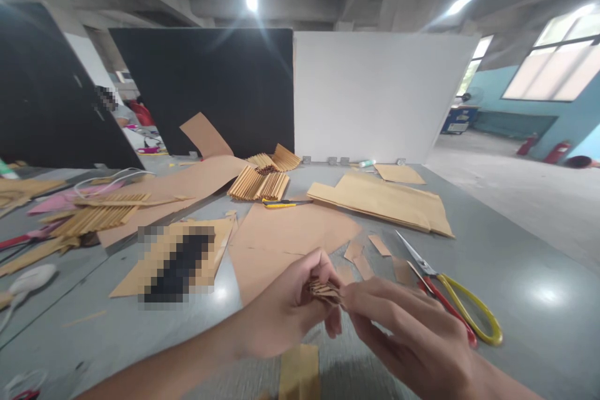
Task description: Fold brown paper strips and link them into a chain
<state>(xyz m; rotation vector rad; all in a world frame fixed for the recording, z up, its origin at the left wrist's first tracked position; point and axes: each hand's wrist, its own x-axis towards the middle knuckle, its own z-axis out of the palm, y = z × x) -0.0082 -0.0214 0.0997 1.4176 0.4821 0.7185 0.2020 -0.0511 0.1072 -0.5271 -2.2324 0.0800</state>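
Observation:
My left hand (pixel 285 312) is wrapped round a small bundle of folded brown paper (pixel 324 290), whose layered edges face me. From the right, my right hand (pixel 407 328) pinches the near right end of the same bundle, its fingers bent and close together. The rest of the bundle is hidden inside my hands. Beside my right hand lie scissors (pixel 450 300) with one yellow and one red handle, blades spread and pointing away. Small cut pieces of brown paper (pixel 379 245) lie just beyond my hands.
Pleated paper stacks (pixel 259 184), a yellow cutter knife (pixel 281 203) and folded brown paper (pixel 384 203) lie farther back. A brown sheet (pixel 290 228) spreads mid-table. Black (pixel 210 87) and white (pixel 375 94) panels stand behind. A white cable adapter (pixel 35 278) sits left.

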